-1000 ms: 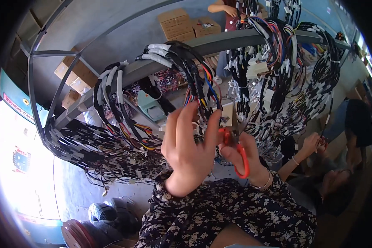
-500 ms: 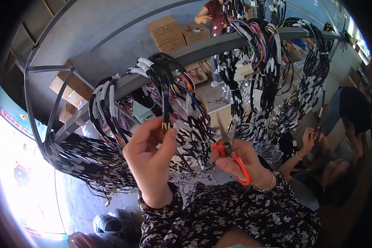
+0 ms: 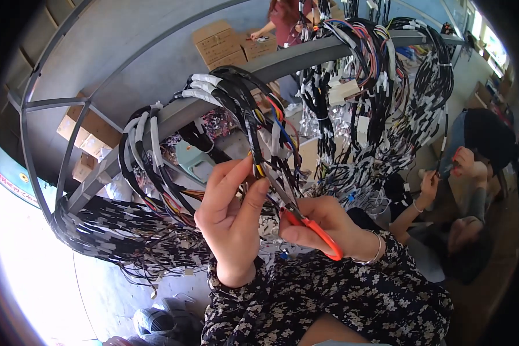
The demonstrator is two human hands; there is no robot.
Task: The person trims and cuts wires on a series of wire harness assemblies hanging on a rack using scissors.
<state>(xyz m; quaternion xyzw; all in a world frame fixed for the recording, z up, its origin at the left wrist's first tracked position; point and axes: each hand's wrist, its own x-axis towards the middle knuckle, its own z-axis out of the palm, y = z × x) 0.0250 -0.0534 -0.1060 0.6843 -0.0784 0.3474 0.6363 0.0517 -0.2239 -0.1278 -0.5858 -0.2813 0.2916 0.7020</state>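
Note:
My left hand (image 3: 230,222) pinches a black-taped wire harness (image 3: 251,131) between thumb and fingertips, where yellow wires show beside the tape. The harness hangs over a grey metal rail (image 3: 282,64), with white-taped ends on top. In my right hand (image 3: 334,228) is a pair of red-handled scissors (image 3: 323,237). Their blades point up and left, right up against the wires by my left fingertips. Whether the blade tips touch the wire cannot be made out. White-taped harnesses (image 3: 141,138) hang from the rail to the left of my hands.
More wire harnesses (image 3: 375,98) hang along the rail to the right. Cardboard boxes (image 3: 216,43) stand behind it, near a person in a dark red top (image 3: 291,20). At the right, co-workers' hands (image 3: 429,187) are close by, one holding a red-handled tool. Dark coils (image 3: 153,320) lie below left.
The scissors have moved left, from apart to right beside the pinched harness, and their blades have come closer together. My left hand keeps its pinch. The whole view has shifted a little.

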